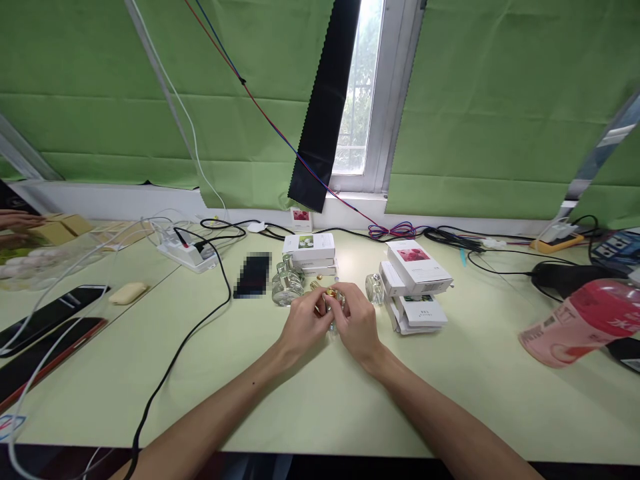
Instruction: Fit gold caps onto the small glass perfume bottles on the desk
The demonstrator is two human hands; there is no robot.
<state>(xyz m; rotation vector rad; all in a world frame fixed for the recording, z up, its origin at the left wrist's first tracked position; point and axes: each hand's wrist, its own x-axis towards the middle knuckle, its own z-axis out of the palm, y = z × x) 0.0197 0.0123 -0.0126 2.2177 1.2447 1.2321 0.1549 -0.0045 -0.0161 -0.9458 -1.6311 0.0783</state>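
Bottle: a small clear glass bottle with a gold cap was held between both hands, just above the table.
Axis: its long axis stood roughly upright, cap pointing up and slightly away from the person; the fingers hid most of the body.
Left hand: the left hand was clenched on the bottle's left side, its fingertips up at the cap.
Right hand: the right hand was grasping the bottle from the right, its fingers curled over the top.
Beyond the left hand: more clear glass bottles stood close together, with a stack of white boxes behind them.
Right of the right hand: a single glass bottle stood just beside a loose pile of white boxes.
Far right: a pink cup lay tilted near the table edge.
Far left: a white power strip, black cables and dark phones; another person's hand showed at the edge.
Surface: pale green table, smooth.
Room: green cloth covered the wall around a narrow window.
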